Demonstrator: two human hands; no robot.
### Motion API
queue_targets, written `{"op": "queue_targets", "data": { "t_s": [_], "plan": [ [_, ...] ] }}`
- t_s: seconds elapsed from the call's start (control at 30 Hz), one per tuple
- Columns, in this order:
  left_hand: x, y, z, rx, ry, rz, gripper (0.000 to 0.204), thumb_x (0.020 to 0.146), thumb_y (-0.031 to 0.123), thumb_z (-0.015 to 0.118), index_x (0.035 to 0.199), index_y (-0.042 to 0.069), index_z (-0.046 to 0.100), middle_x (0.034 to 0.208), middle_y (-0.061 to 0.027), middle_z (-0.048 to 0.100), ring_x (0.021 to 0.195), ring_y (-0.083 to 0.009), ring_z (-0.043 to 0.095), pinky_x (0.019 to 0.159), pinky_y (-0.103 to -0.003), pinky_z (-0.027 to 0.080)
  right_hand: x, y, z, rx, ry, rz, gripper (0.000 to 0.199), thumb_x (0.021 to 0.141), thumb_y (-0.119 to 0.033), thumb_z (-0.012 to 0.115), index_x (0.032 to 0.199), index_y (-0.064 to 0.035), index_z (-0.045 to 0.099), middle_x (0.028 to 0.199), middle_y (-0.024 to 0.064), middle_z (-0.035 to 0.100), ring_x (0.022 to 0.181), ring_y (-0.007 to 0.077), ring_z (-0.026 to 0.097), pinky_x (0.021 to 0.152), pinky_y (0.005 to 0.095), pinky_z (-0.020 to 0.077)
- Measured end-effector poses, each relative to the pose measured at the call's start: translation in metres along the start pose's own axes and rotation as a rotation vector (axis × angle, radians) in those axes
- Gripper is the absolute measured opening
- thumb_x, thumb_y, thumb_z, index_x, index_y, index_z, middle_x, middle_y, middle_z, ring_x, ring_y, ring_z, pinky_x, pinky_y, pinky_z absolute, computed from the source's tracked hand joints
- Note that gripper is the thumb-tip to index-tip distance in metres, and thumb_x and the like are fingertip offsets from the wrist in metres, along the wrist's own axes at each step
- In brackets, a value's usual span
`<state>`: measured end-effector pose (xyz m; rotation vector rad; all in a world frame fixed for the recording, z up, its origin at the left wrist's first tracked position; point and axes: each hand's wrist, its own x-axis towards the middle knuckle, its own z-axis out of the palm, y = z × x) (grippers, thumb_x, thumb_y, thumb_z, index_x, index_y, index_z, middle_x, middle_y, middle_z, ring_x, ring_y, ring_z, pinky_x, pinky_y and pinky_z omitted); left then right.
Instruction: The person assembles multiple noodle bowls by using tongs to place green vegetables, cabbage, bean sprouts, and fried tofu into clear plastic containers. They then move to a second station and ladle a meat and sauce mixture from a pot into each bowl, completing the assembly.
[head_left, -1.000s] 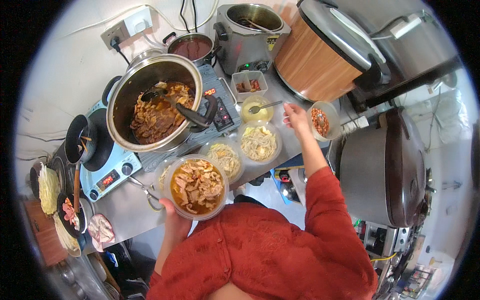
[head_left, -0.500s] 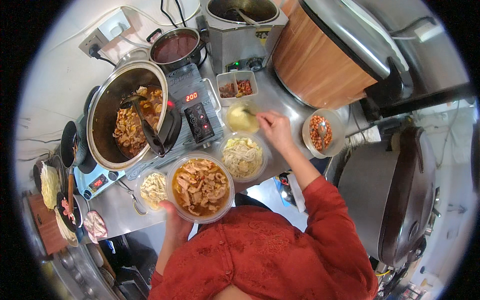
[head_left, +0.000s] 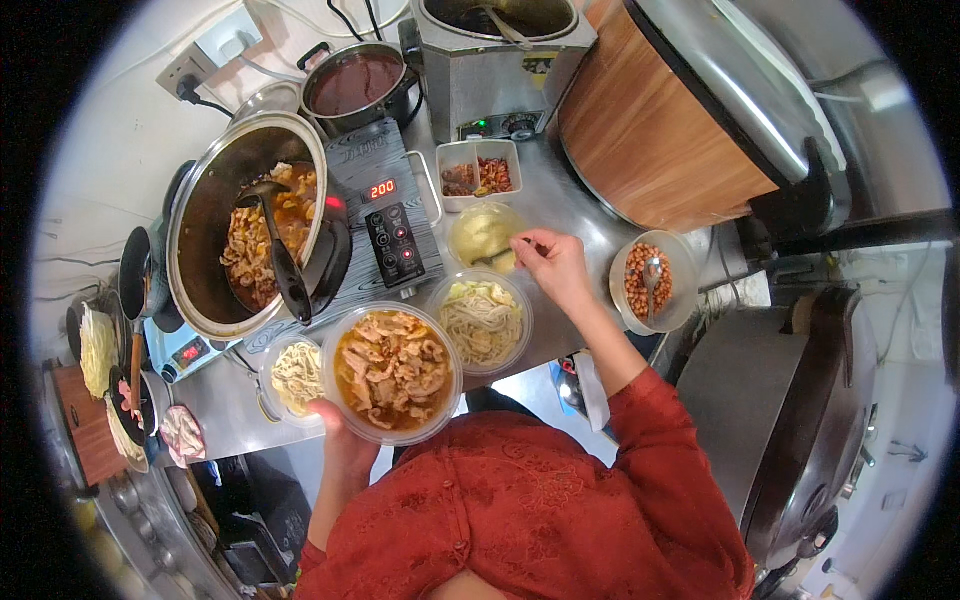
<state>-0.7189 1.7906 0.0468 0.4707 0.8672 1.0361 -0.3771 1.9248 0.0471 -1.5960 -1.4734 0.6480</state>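
Observation:
My left hand [head_left: 345,438] grips the lower left side of a clear round bowl [head_left: 392,375] filled with sliced meat in orange-brown broth. Over a tub of pale yellow seasoning [head_left: 487,224], my right hand [head_left: 556,266] pinches the handle of a small spoon [head_left: 492,259], whose head dips into the tub. Just in front of that tub stands a clear bowl of pale noodles and cabbage [head_left: 484,322]. Left of the meat bowl is a smaller bowl of pale shreds [head_left: 296,375], partly behind my left hand's fingers.
A large pot of stew [head_left: 262,235] with a black ladle [head_left: 285,265] leans at the left, beside an induction cooker [head_left: 394,245]. Further back are a pot of dark red liquid [head_left: 355,88], a two-part condiment box [head_left: 480,175] and a wood-patterned cooker [head_left: 660,120]. Peanuts [head_left: 645,280] sit at right.
My right hand has moved slightly down and right, and the spoon head has shifted from the tub's middle to its near edge. The meat bowl stays in my left hand.

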Motion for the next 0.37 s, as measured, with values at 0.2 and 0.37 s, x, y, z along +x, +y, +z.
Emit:
{"op": "queue_targets", "data": {
  "t_s": [0.2,0.37],
  "plan": [
    [0.0,-0.007,-0.007,-0.075,0.018,-0.018,0.106,0.087,0.086,0.024,0.161,0.01,0.021,0.165,-0.0123,0.028,0.15,-0.0328,0.03,0.124,-0.048,0.026,0.008,0.013,0.011,-0.086,0.044,-0.313,0.01,0.089,-0.012,0.073,0.096,-0.0053,0.077,0.086,0.0115,0.071,0.073,0.0242,0.071,0.063,0.0329,0.0536],
    [0.002,-0.01,-0.009,-0.105,0.045,-0.032,0.105,0.088,0.086,0.024,0.161,0.011,0.02,0.166,-0.0106,0.026,0.151,-0.0333,0.028,0.124,-0.048,0.025,0.012,0.027,0.007,0.143,0.079,0.024,0.012,0.093,-0.014,0.072,0.095,-0.0035,0.077,0.086,0.009,0.073,0.072,0.0184,0.071,0.064,0.0291,0.0529]
  ]
}}
